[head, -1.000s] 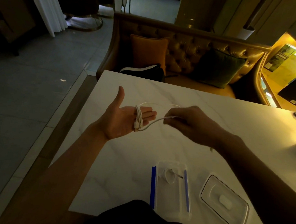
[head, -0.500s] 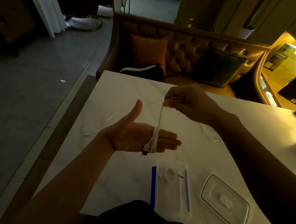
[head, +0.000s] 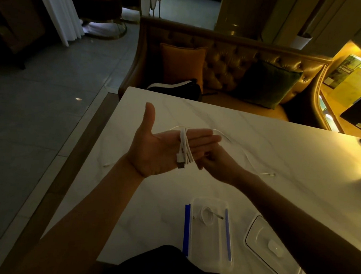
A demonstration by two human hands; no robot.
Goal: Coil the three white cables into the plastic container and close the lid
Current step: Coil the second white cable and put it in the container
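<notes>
A coiled cable (head: 207, 216) lies in the plastic container (head: 210, 252) on the table (head: 281, 148); the lid (head: 272, 248) lies just right; behind them, a second cable (head: 184, 145) wraps the left hand (head: 163, 148).

A white marble-patterned table top (head: 292, 140) is set against a tufted golden-brown leather bench (head: 234, 61). Two cushions are noted on the bench seat: an orange square cushion (head: 182, 66) and a dark green cushion (head: 268, 83). Grey floor tiles (head: 38, 105) are laid at left, and a white pleated curtain (head: 58, 8) is hung beyond. Warm yellow light is cast from the right. The rest is dimly lit.
</notes>
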